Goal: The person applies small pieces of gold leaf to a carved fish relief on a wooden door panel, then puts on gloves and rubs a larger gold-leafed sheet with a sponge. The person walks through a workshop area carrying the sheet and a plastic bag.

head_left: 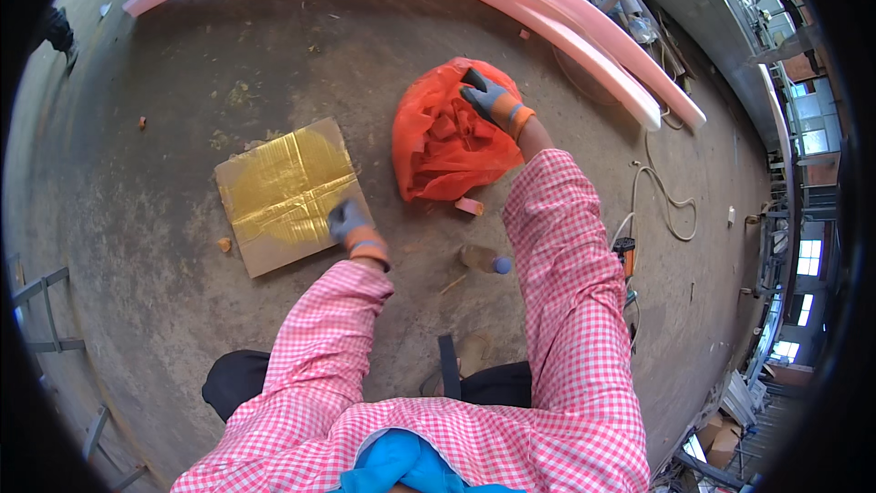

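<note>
My right hand (493, 100), in a grey and orange work glove, is at the far right part of an open red mesh-like bag (438, 141). Its dark fingertips are apart over the bag's mouth, and I make out nothing between them. More red material lies crumpled inside the bag. My left hand (350, 224), gloved alike, is smeared by motion at the right edge of a flat cardboard sheet (265, 256). Shiny gold tape (290, 178) covers much of that sheet. Whether the left fingers hold anything is hidden by the blur.
A small pink piece (469, 206) and a plastic bottle (479, 258) with a blue cap lie near the bag. Long pink foam-like strips (547, 14) arch across the far floor. A pale cable (671, 210) winds along the right. Metal frames (46, 310) stand at left.
</note>
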Motion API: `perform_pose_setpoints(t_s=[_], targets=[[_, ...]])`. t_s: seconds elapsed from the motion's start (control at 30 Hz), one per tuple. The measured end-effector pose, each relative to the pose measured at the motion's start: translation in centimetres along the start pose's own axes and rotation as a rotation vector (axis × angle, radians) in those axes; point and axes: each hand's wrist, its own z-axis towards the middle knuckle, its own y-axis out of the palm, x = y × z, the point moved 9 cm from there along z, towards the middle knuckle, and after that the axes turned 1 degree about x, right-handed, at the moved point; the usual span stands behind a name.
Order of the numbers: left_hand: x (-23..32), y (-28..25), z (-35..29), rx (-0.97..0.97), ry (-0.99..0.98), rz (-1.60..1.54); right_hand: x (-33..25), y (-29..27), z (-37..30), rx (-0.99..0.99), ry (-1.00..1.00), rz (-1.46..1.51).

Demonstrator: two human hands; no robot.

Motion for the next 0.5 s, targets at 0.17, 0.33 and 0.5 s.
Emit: perform_pose_setpoints(t_s=[0.17,0.33,0.5], targets=[[17.8,13.0,-5.3,-0.182,0.95,0.787,-1.7,1.5,-1.1,-0.057,0.005,-0.023],[19.7,14.5,2.7,-0.406,0.78,0.664,-2.1,0.3,-3.8,-0.097,0.0,-0.148],[19.1,12.9,2.8,-0.583,0.921,0.75,1.9,3.0,-4.8,-0.33,0.2,-0.404]])
